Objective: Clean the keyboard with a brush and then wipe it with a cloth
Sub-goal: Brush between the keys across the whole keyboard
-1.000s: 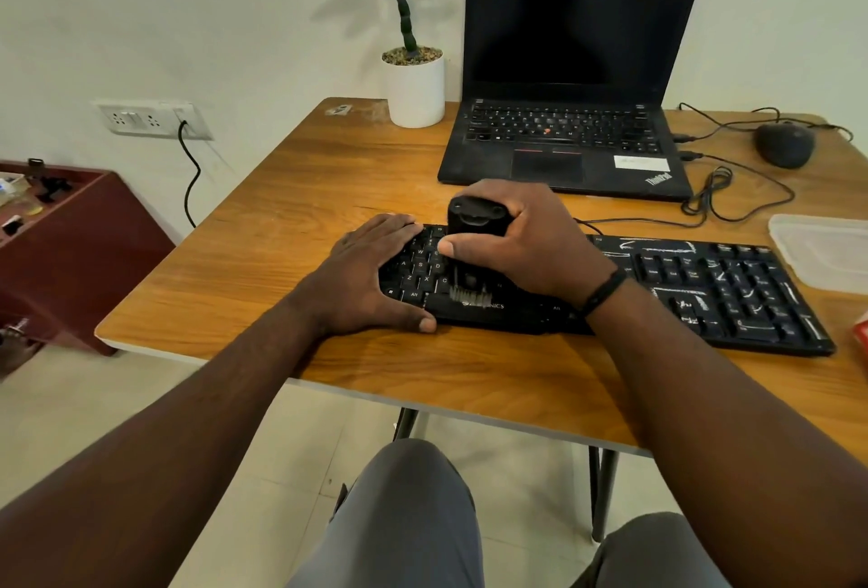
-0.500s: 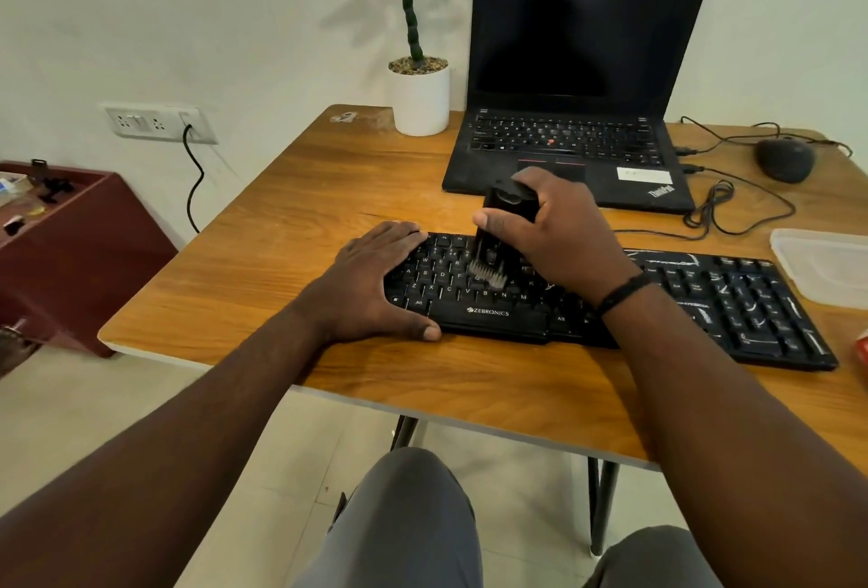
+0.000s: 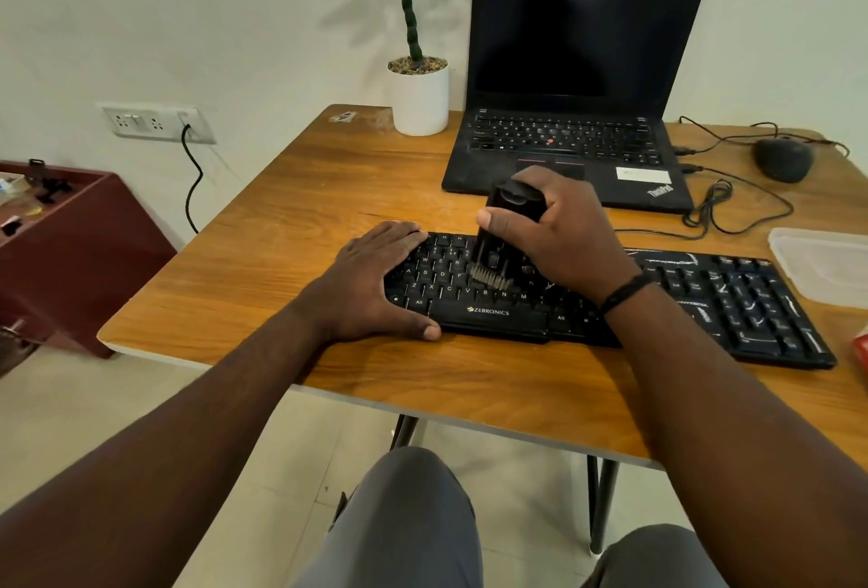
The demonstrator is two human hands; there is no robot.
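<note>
Head view, left to right: a dark red cabinet [image 3: 70,230] stands on the floor beside the wooden worktop [image 3: 291,230]. On the worktop, the left hand [image 3: 375,280] lies flat with straight fingers over the left end of the black Zebronics keyboard [image 3: 657,305], thumb stretched along its front edge, forearm reaching in from the lower left. Just right of it, the right hand [image 3: 563,240] grips a black plastic brush [image 3: 500,235] held nearly upright, thumb on its near face, fingers wrapped behind; the pale bristles touch the letter keys above the space bar. Behind stand a white potted plant [image 3: 418,92] and an open black laptop [image 3: 573,118]. Farther right lie a black mouse [image 3: 782,160] with its cable and a clear plastic lid [image 3: 822,263].
</note>
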